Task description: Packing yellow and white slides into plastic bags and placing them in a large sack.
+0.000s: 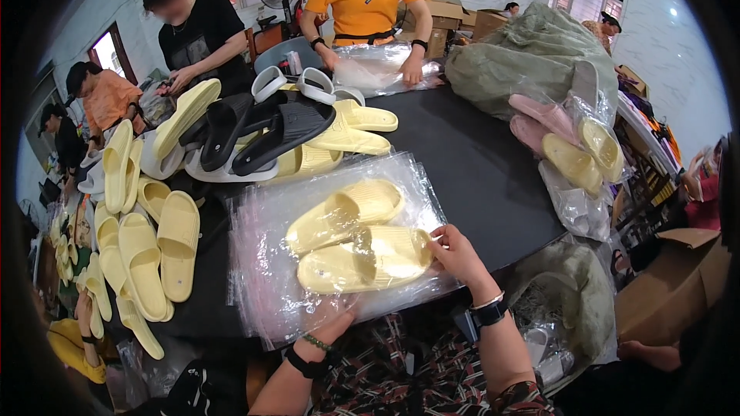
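Observation:
Two pale yellow slide slippers [339, 258] lie side by side on a stack of clear plastic bags [262, 277] in front of me. Shiny film glares over parts of them, so they seem at least partly inside a bag. My right hand [459, 254] pinches the strap-side end of the nearer slipper, thumb and finger closed. At the stack's near edge, my left hand [333, 322] is partly covered by plastic. Its fingers are hidden, and I cannot tell whether they grip the film.
A heap of yellow, black and white slippers [285, 127] fills the table's left side. Across the black table [478, 177], a person in orange [362, 0] handles clear bags. Bagged pink and yellow slippers [570, 139] sit at the right edge, above an open sack [566, 300].

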{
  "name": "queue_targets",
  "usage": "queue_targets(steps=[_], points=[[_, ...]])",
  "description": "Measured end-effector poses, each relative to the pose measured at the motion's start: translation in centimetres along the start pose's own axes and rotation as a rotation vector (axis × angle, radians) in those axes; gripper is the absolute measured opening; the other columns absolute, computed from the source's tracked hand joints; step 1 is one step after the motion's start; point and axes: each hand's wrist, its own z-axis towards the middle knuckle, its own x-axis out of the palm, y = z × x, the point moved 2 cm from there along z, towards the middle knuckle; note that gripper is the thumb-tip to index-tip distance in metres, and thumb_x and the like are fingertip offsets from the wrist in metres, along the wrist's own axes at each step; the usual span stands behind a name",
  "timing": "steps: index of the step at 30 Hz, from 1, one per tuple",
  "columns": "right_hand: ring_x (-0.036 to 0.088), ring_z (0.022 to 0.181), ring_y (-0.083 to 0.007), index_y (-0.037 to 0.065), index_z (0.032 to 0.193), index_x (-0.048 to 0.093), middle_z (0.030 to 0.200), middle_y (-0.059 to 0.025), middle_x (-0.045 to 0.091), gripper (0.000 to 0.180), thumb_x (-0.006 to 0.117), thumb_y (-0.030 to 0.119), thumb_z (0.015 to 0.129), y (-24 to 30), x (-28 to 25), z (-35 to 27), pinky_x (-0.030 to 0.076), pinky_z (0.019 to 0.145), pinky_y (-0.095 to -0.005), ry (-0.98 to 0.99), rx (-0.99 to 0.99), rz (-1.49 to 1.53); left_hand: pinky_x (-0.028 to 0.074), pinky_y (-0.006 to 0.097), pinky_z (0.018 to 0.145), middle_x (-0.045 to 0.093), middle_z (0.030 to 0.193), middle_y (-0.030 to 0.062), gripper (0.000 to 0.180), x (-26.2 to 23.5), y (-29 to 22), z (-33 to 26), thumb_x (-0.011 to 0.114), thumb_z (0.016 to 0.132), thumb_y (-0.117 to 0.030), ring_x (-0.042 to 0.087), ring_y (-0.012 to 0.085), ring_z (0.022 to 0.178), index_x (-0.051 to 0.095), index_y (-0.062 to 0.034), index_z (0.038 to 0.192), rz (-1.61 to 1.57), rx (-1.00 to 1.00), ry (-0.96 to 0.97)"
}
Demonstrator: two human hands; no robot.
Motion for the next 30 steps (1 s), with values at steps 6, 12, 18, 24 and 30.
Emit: queue_targets(steps=[6, 12, 18, 24, 30], points=[[0.069, 0.068, -0.0308, -0.002, 0.107, 0.065, 0.078, -0.0194, 0.067, 0.052, 0.047, 0.047, 0.101, 0.9, -1.9, 1.9, 0.055, 0.063, -0.0384, 0.041, 0.157, -0.056, 0.045, 0.052, 0.093, 0.068, 0.113, 0.0159, 0.043, 0.8, -0.1, 0.4, 0.048, 0.098, -0.042, 0.062, 0.0395, 0.102, 0.062, -0.0106, 0.125, 0.048, -0.054, 0.049], [0.067, 0.097, -0.0356, 0.001, 0.099, 0.069, 0.099, -0.0196, 0.07, 0.036, 0.064, 0.035, 0.09, 0.2, 0.0, 7.1, 0.052, 0.083, -0.0412, 0.019, -0.015, -0.33, 0.048, 0.05, 0.086, 0.065, 0.115, 0.0242, 0.043, 0.6, 1.5, 0.7, 0.056, 0.093, -0.029, 0.061, 0.0431, 0.106, 0.058, -0.0011, 0.126, 0.214, 0.457, -0.015], [0.067, 0.091, -0.0364, 0.002, 0.095, 0.065, 0.092, -0.0191, 0.069, 0.022, 0.065, 0.021, 0.086, -0.6, 0.4, 6.5, 0.052, 0.079, -0.0439, -0.207, -0.124, -0.168, 0.051, 0.048, 0.085, 0.073, 0.103, 0.0152, 0.034, -0.4, -2.6, -0.4, 0.045, 0.101, -0.027, 0.069, 0.0327, 0.09, 0.068, -0.0102, 0.12, 0.67, 0.059, -0.004], [0.065, 0.088, -0.0431, 0.003, 0.116, 0.051, 0.088, -0.024, 0.067, 0.028, 0.058, 0.014, 0.092, -0.6, 3.2, 5.3, 0.051, 0.077, -0.0488, -0.333, -0.226, -0.202, 0.052, 0.051, 0.075, 0.07, 0.087, 0.0199, 0.043, -0.4, 0.1, 0.3, 0.046, 0.099, -0.036, 0.066, 0.0404, 0.079, 0.07, -0.0027, 0.112, 0.678, 0.313, -0.095], [0.065, 0.085, -0.041, 0.005, 0.118, 0.05, 0.087, -0.0225, 0.067, 0.027, 0.057, 0.013, 0.093, -0.9, 2.3, 4.8, 0.05, 0.075, -0.0484, -0.343, -0.238, -0.103, 0.05, 0.05, 0.081, 0.067, 0.104, 0.0265, 0.036, -2.1, 0.4, 0.8, 0.049, 0.099, -0.025, 0.065, 0.0406, 0.092, 0.066, -0.0027, 0.122, 0.393, 0.399, -0.243]])
